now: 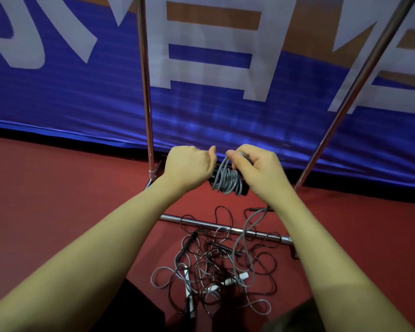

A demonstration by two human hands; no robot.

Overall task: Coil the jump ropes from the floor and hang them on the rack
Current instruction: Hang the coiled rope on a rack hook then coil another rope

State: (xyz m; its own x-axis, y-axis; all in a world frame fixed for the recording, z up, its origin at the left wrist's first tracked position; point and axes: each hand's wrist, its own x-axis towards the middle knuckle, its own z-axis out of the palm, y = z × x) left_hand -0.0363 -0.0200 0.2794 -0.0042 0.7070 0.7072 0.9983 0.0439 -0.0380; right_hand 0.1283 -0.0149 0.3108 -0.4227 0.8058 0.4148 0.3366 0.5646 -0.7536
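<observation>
- Between our hands, held above the floor in front of the rack, the grey jump rope [227,178] is mostly wound round its black handles into a tight bundle
- Our left hand [189,167] grips one end of the bundle with fingers curled; our right hand [256,170] pinches the top loops
- A grey tail runs from the bundle down to the floor, so we judge this coil unfinished
- Below, a tangle of ropes [216,267] lies on the red floor [58,188], uncoiled
- On the rack [145,92] we see nothing hung, though its top is out of view
</observation>
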